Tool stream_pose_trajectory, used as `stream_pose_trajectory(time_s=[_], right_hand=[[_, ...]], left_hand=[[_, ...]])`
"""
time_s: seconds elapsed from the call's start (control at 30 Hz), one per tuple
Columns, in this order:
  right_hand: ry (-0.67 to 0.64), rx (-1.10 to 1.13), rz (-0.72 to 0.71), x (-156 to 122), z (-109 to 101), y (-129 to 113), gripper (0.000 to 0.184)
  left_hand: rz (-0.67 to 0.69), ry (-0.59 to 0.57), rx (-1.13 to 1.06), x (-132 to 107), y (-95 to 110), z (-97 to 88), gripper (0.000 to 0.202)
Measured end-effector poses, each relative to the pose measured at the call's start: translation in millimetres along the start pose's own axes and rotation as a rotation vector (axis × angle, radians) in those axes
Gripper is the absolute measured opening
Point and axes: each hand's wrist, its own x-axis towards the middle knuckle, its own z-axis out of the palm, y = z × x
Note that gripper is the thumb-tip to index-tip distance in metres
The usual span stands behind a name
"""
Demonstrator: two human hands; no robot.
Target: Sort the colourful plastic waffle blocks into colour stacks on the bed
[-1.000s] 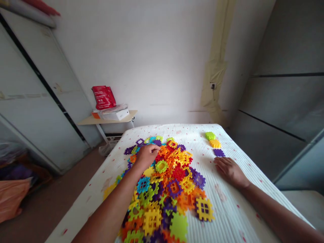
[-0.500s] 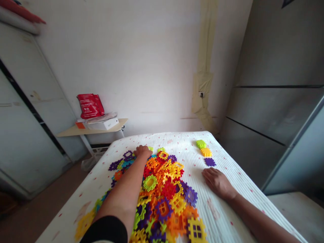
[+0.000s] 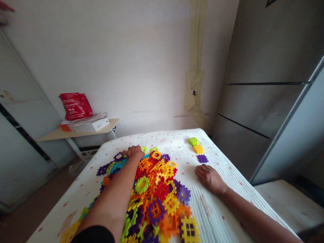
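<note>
Left hand (image 3: 133, 152), shifted toward the far edge of the pile: palm down, fingers curled, hold cannot be told. Right hand (image 3: 209, 179): open, flat on the mattress (image 3: 215, 212), near a three-piece row (image 3: 198, 149) at right. Plastic block pile (image 3: 157, 189): lower centre of frame.

My left hand (image 3: 133, 152) reaches far forward, palm down, with its fingers curled over; I can't tell whether it grips anything. My left forearm (image 3: 111, 199) stretches out behind it, bare down to a black sleeve (image 3: 93, 235). My right hand (image 3: 209, 179) lies flat and open, palm down, well apart from the left, its fingers pointing inward, and my right forearm (image 3: 250, 212) runs back toward the lower right.
</note>
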Motion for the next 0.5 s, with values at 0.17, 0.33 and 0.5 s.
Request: stream_pose_trajectory(time_s=[0.17, 0.33, 0.5], right_hand=[[-0.004, 0.002, 0.005, -0.5, 0.4, 0.1, 0.026], [-0.020, 0.011, 0.006, -0.3, 1.3, 0.8, 0.026], [-0.035, 0.009, 0.014, 0.0, -1.4, -0.2, 0.025]], left_hand=[[0.023, 0.029, 0.020, -4.0, 6.3, -0.7, 0.040], [0.032, 0.044, 0.016, -1.9, 11.1, 4.6, 0.035], [0.069, 0.060, 0.008, -4.8, 7.4, 1.1, 0.035]])
